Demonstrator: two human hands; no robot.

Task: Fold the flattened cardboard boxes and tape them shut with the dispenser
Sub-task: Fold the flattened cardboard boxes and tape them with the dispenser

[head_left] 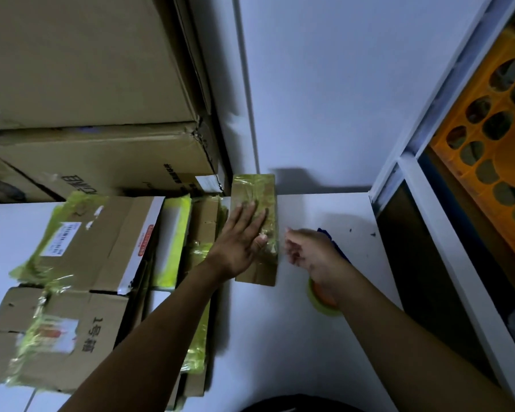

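My left hand lies flat, fingers spread, on the box, which runs twelve to six on the table. The dispenser is at its four o'clock, under my curled right hand; grip unclear.

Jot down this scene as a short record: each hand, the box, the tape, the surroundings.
Left hand: flat, fingers straight, pressing on the small taped box
Right hand: fingers curled, beside the box; grip unclear
Tape dispenser: on the white table, partly under the right hand
Left side: stack of taped boxes
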